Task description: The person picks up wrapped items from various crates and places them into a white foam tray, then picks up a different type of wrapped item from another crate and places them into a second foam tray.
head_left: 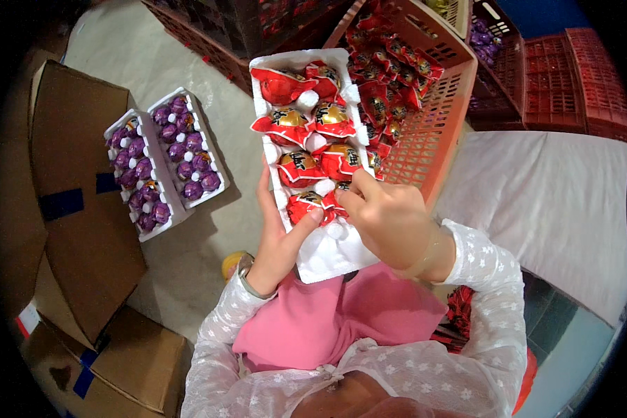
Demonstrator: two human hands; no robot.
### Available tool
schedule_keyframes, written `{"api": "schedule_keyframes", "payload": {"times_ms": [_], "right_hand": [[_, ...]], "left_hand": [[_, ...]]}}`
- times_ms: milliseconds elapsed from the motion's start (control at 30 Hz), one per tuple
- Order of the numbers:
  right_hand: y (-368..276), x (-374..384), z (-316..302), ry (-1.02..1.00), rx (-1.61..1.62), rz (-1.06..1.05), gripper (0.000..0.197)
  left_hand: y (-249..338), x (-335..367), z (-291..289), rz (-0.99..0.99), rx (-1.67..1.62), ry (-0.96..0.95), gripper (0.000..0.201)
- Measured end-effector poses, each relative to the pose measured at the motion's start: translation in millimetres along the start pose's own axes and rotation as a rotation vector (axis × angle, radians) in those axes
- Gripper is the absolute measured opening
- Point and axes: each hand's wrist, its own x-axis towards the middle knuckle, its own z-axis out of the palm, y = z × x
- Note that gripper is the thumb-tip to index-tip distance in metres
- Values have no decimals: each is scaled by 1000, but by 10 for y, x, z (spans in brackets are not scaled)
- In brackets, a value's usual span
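A white foam tray [334,256] rests over my lap, tilted slightly, with paired hollows holding round packets in red and gold wrappers [299,167]. The bottom hollows are bare white foam. My left hand [277,244] grips the tray's left side, its thumb over the rim against the lowest left packet [305,205]. On the right, my right hand [393,219] pinches a red wrapped packet [333,207] in the tray's lower right part. The fingers partly cover that packet.
A salmon plastic crate [425,153] of loose red packets stands just beyond the tray. Two foam trays [181,198] of purple wrapped balls lie on the floor at left, beside cardboard boxes [83,181]. More crates [550,83] stand back right, near a white-covered surface [536,202].
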Motion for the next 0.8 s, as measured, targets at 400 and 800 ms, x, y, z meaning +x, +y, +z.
{"api": "schedule_keyframes", "payload": {"times_ms": [400,800], "right_hand": [[860,124,164,99,1074,480,21],[2272,769,1687,-180,276,1147,55]], "left_hand": [[-4,-292,-191,-63,125,-20,101],[-110,-592,-336,-403,128,-149,71]]}}
